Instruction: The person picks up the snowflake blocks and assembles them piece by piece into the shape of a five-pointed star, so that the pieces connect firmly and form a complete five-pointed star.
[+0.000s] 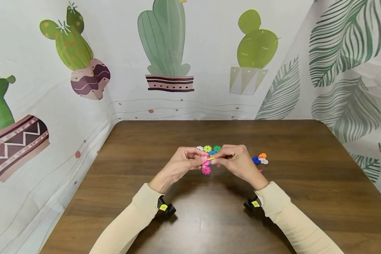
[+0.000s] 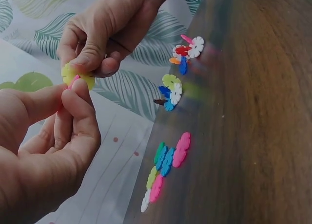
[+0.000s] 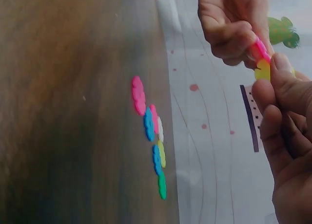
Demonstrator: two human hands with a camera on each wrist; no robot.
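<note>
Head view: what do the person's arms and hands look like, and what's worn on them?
The left sleeve and right sleeve are long, plain and cream-coloured. The left hand and right hand are gloveless. By each wrist sits a small black device, left and right, with a yellow label; the labels' markings are too small to read.

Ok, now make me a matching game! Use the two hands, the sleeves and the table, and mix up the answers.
Column one:
1. Left hand
2. Right hand
3. Sleeves
4. Table

Column two:
A. brown, with a wood look
B. pinches a yellow disc
C. cream-coloured
D. pinches a pink disc

Right pairs: 1-D, 2-B, 3-C, 4-A.
</note>
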